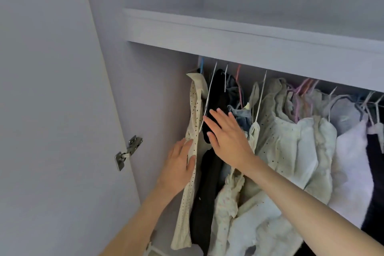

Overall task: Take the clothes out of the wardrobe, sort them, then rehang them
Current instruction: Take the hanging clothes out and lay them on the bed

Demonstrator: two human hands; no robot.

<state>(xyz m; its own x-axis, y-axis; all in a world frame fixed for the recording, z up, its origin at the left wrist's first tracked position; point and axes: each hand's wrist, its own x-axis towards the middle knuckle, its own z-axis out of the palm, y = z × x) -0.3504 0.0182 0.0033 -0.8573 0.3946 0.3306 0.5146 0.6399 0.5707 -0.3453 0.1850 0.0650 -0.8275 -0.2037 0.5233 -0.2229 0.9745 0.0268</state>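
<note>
A cream dotted garment (194,114) hangs at the far left of the wardrobe rail. My left hand (179,164) grips its edge at mid-height, thumb over the cloth. Right beside it hangs a black garment (220,93). My right hand (226,135) lies flat against that black garment with fingers spread and holds nothing. Further right hang a denim piece (242,114), pale dotted tops (286,135), a white top (351,151) and a dark garment (376,162), all on thin hangers.
A white shelf (228,35) runs just above the hanger hooks. The wardrobe's left side wall (162,93) stands close to the dotted garment. The open door (52,110) with a metal hinge (127,151) is at the left.
</note>
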